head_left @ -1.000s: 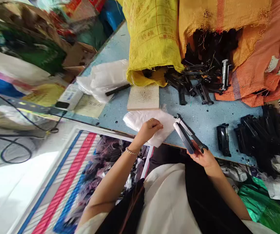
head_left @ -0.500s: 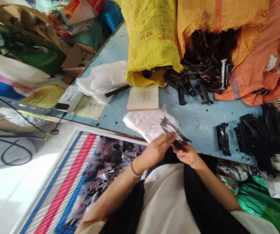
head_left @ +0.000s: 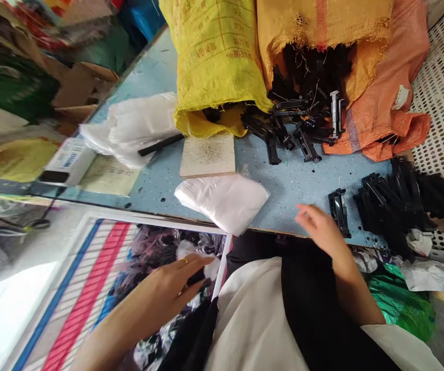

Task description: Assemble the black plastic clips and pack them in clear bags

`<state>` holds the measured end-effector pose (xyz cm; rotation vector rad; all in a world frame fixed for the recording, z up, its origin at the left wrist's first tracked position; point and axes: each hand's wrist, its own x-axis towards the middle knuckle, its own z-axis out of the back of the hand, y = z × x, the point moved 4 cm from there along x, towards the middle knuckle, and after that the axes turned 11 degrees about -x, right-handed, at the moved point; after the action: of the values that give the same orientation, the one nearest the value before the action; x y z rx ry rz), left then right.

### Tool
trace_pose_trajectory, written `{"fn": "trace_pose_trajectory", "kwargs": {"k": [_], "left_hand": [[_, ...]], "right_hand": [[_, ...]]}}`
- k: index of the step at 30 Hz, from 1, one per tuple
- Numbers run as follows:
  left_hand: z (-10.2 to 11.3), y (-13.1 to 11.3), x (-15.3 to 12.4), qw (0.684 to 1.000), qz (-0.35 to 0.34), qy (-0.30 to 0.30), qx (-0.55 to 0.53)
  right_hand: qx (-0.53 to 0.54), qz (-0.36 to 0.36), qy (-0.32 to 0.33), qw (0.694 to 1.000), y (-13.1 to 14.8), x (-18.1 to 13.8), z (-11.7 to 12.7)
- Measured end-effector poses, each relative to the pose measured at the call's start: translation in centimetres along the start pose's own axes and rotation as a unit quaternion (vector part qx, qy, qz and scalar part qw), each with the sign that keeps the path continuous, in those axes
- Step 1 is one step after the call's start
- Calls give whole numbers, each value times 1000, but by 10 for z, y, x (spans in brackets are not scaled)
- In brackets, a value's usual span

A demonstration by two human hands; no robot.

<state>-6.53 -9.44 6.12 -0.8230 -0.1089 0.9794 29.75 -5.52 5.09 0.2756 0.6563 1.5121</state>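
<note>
My left hand is over the bin at the table's front edge. Its thumb and fingers are curled around a black part in a clear plastic bag, mostly hidden by the hand and blurred. Beneath lie several bagged black parts. My right hand is over the table's front edge, fingers extended and nothing in them. Just right of it lies a single black plastic part, apart from the fingertips. A stack of clear plastic bags rests on the table between the hands.
A heap of black parts lies at the right. More spill from an orange woven sack, beside a yellow sack. A wooden board, more plastic bags and a white box lie leftward.
My left hand has moved left and down from the table edge to over the bin, carrying the bagged part. My right hand has let go and moved right, towards the single black part.
</note>
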Motion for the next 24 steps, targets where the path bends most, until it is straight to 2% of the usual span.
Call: {"fn": "trace_pose_trajectory", "kwargs": {"k": [1, 2, 4, 5, 7, 9, 11, 13, 15, 18, 21, 24], "left_hand": [[-5, 18, 0, 997, 66, 28, 28], [-11, 34, 4, 990, 126, 44, 54], [-23, 51, 20, 978, 189, 36, 80], [-28, 50, 32, 981, 181, 13, 68], [-33, 36, 61, 992, 109, -64, 5], [-31, 16, 90, 984, 31, -168, -46], [-31, 0, 118, 970, -10, -243, -28], [-33, -6, 141, 967, -17, -253, 19], [-34, -2, 157, 973, -13, -229, 19], [-27, 13, 164, 973, -11, -211, -97], [-16, 26, 161, 951, 20, -226, -212], [-10, 27, 159, 939, 22, -230, -253]], "right_hand": [[-98, -78, -66, 990, -21, 4, 18], [-182, -151, -102, 966, -40, 7, 32], [-282, -244, -106, 922, -67, 14, 45], [-302, -263, -93, 911, -75, 17, 45], [-311, -247, -59, 916, -78, 23, 35], [-308, -178, -40, 934, -70, 24, 18], [-286, -87, -35, 954, -60, 20, 4], [-231, -18, -39, 972, -54, 14, -2], [-165, 5, -33, 986, -54, 8, -2], [-139, -34, -50, 988, -61, 1, 1], [-175, -103, -104, 974, -72, -2, 4], [-149, -177, -106, 967, -87, -3, 4]]}}
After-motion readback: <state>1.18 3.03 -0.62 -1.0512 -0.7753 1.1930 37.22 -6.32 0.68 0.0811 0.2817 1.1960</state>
